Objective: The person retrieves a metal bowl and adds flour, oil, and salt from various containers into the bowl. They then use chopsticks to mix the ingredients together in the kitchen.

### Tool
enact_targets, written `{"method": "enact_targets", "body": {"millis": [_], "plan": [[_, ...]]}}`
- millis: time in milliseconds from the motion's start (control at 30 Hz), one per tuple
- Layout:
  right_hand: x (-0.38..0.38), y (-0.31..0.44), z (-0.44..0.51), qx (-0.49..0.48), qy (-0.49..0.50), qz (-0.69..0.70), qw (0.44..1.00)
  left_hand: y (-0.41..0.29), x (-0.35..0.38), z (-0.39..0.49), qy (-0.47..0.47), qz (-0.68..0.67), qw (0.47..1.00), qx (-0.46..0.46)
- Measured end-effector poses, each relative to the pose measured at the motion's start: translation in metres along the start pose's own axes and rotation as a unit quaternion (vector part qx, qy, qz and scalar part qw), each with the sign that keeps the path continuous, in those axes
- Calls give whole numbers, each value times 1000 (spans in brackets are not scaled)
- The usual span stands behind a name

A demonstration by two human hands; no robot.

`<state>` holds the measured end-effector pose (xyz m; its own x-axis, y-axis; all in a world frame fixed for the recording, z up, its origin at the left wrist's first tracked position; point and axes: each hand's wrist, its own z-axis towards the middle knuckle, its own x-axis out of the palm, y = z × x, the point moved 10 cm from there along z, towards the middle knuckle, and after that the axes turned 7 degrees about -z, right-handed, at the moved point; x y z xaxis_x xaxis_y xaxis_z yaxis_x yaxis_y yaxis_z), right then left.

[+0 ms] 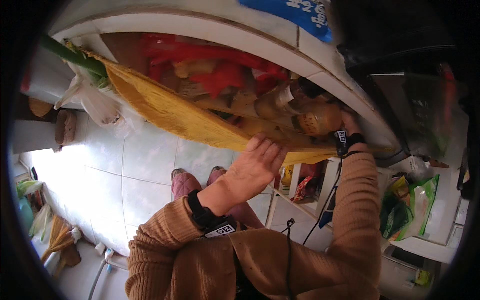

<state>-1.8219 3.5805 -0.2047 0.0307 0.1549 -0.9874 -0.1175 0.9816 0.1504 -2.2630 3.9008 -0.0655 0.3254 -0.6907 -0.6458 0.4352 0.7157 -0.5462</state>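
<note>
A yellow cloth curtain (pixel 180 120) hangs in front of the opening under a tiled counter. My left hand (pixel 257 167) grips the curtain's edge and holds it away from the opening. Inside, a glass jar with an orange lid (pixel 317 120) lies tilted beside a glass bottle (pixel 275 101) with a pale label. My right hand (pixel 349 122) reaches in at the right end, close to the orange lid. Its fingers are largely hidden, so whether it holds the jar does not show. Red plastic bags (pixel 225 75) lie deeper in the space.
The tiled counter edge (pixel 262 41) curves above my hands. White shelves (pixel 296 180) with packets stand below the curtain's right end. A green-and-white plastic bag (pixel 420 213) lies at the right. A white plastic bag (pixel 99 101) hangs at the left, and a straw broom (pixel 58 236) stands lower left.
</note>
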Motion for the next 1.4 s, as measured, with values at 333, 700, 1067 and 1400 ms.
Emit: {"method": "enact_targets", "body": {"millis": [333,700,1067,1400], "plan": [[-83,-24,-74,168,31,291,941,1,1,-3,4,-7,1000,-13],[-180,43,-188,68,-161,155,972,0,0,8,38,2,999,-34],[-278,175,-333,-169,-60,318,931,-14,-26,33,36,-194,963,-182],[-298,303,-356,-216,73,498,837,-46,-112,41,-37,-621,753,-213]]}}
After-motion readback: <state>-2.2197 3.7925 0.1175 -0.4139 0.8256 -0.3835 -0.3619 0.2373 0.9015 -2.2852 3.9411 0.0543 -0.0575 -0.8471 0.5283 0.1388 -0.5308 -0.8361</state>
